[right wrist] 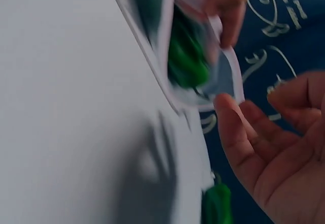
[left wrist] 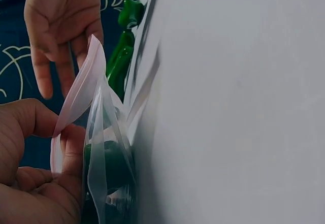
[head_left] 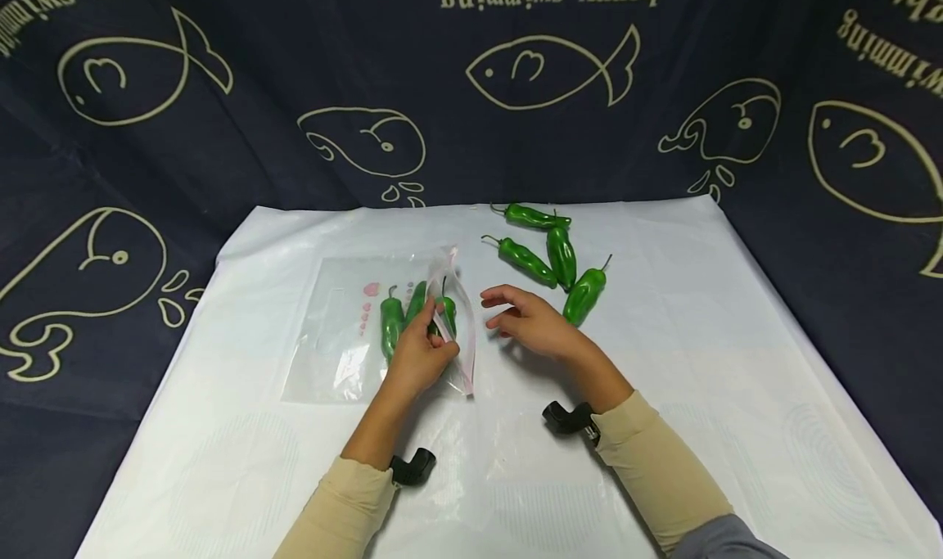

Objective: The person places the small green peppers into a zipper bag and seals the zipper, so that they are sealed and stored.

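Observation:
A clear zip bag [head_left: 324, 297] with a pink-edged mouth lies on the white cloth, and several green peppers [head_left: 392, 322] are inside it. My left hand [head_left: 421, 356] pinches the upper edge of the bag's mouth between thumb and fingers, lifting it away from the lower edge. To the right of the mouth my right hand [head_left: 536, 323] hovers with nothing in it, its fingers loosely bent. In the right wrist view a pepper [right wrist: 185, 64] shows within the raised mouth, whose rim [right wrist: 237, 76] is close to the right fingertips; whether they touch I cannot tell.
Several loose green peppers [head_left: 561, 256] lie beyond and beside the right hand, the nearest one [head_left: 585, 295] just behind that wrist. White cloth [head_left: 243, 477] covers the table. A dark curtain [head_left: 552, 150] with fish drawings hangs behind its far edge.

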### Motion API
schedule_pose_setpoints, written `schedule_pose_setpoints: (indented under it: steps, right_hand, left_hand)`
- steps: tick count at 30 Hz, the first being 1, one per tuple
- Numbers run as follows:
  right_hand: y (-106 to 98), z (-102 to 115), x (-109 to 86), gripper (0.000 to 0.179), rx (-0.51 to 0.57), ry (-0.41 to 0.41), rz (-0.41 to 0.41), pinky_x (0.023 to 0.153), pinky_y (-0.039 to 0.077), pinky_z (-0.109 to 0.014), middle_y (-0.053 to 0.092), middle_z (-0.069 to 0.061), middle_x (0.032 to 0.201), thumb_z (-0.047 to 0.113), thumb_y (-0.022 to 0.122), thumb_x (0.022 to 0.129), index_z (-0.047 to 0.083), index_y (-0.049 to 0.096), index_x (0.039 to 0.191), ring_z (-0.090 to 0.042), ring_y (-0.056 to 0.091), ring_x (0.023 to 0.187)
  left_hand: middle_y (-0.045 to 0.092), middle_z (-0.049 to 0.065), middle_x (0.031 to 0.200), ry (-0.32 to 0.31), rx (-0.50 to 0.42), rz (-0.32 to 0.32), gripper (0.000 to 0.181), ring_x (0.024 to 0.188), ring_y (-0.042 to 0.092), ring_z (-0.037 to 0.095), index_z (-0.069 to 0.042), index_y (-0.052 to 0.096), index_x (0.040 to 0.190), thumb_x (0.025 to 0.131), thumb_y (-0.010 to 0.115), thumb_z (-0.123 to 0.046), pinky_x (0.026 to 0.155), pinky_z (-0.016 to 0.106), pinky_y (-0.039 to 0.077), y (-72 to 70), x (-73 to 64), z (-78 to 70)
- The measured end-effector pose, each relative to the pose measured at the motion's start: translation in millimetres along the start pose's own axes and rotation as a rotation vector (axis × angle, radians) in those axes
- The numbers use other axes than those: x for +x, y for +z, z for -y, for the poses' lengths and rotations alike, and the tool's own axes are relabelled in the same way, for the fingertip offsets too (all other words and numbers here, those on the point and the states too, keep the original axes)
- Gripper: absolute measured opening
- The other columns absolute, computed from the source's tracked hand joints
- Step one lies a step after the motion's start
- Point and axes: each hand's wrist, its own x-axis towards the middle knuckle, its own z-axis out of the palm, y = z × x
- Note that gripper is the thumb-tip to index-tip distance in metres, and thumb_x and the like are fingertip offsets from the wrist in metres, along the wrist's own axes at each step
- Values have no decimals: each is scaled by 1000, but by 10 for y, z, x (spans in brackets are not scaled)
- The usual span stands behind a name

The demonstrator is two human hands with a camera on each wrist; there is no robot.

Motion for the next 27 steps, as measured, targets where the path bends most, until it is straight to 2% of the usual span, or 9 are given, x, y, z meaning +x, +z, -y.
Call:
schedule_pose_setpoints:
  steps: [6,13,19,23,27]
  right_hand:
    - [-262,32,-82,42,-98,-10,-38,89,49,-44,54,-23,136,9,59,97,5,53,138,-33,63,109]
    - [-505,-9,-214,46,-167,40,-108,95,46,-48,52,-19,140,18,60,98,6,50,141,-32,57,119]
    - [-665,-87,-334,49,-219,99,-185,93,47,-48,49,-18,143,22,60,99,5,48,143,-33,56,121]
    - [-753,-140,-403,49,-270,103,-232,94,46,-49,51,-19,141,22,60,99,4,48,143,-33,58,120]
    - [-843,-201,-489,49,-312,107,-276,92,46,-50,54,-19,137,23,61,99,4,49,142,-33,58,117]
  left_hand:
    - [62,3,84,14,-7,-7,87,58,49,9,-1,26,156,78,64,-2,54,24,42,-9,-11,-5]
    - [56,0,69,0,4,-7,87,59,48,9,-3,27,156,78,64,-3,55,24,42,-24,-17,-14]
    - [54,-1,67,1,16,-9,86,61,48,10,-3,28,156,78,64,-5,59,26,42,-26,-13,0]
    - [56,0,74,3,10,-8,86,62,49,10,-3,28,156,78,64,-4,59,25,43,-34,-20,14]
    - [59,2,89,8,-8,0,86,63,49,10,-2,27,156,78,64,-3,57,24,43,-39,-32,22]
